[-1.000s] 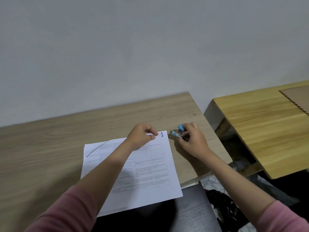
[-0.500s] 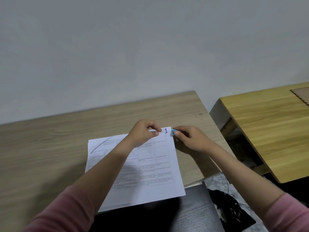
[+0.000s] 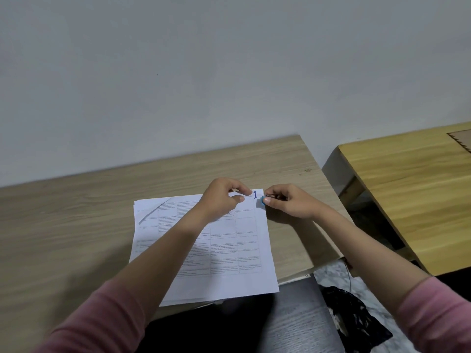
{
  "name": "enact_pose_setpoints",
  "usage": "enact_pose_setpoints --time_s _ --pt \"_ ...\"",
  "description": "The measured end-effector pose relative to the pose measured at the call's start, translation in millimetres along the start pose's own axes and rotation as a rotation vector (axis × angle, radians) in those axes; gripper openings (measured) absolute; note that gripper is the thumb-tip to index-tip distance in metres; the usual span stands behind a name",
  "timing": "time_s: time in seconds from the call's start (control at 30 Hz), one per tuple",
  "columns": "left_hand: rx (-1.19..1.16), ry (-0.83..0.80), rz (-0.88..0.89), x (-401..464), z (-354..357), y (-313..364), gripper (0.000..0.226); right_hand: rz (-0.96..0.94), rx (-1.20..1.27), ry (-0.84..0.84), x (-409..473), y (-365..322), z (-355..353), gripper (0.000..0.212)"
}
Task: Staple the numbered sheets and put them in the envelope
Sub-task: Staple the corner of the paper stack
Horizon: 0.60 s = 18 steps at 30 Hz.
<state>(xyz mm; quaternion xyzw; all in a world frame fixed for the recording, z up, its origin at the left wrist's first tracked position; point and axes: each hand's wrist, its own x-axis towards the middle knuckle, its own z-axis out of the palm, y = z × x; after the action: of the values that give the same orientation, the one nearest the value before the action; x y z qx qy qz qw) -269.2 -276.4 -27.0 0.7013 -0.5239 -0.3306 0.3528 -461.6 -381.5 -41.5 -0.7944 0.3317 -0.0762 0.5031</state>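
A stack of white printed sheets lies on the light wooden desk, the top one marked with a blue "1" at its far right corner. My left hand pinches the far edge of the stack just left of that number. My right hand holds a small blue stapler, its jaws at the corner's right edge. Most of the stapler is hidden in my fingers. No envelope is in view.
A second, yellower wooden table stands to the right across a gap. A black bag lies on the floor below the gap. A dark chair seat sits under the desk's near edge. A grey wall rises behind.
My right hand has carried the stapler leftward from the bare desk up to the numbered corner. My left hand has kept its pinch on the far edge.
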Motion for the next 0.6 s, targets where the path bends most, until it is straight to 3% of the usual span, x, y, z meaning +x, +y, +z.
enact_pose_setpoints --time_s 0.6 --pt "-0.061 0.015 -0.015 -4 0 -5 0.024 -0.053 -0.224 0.023 18 -11 4 0.019"
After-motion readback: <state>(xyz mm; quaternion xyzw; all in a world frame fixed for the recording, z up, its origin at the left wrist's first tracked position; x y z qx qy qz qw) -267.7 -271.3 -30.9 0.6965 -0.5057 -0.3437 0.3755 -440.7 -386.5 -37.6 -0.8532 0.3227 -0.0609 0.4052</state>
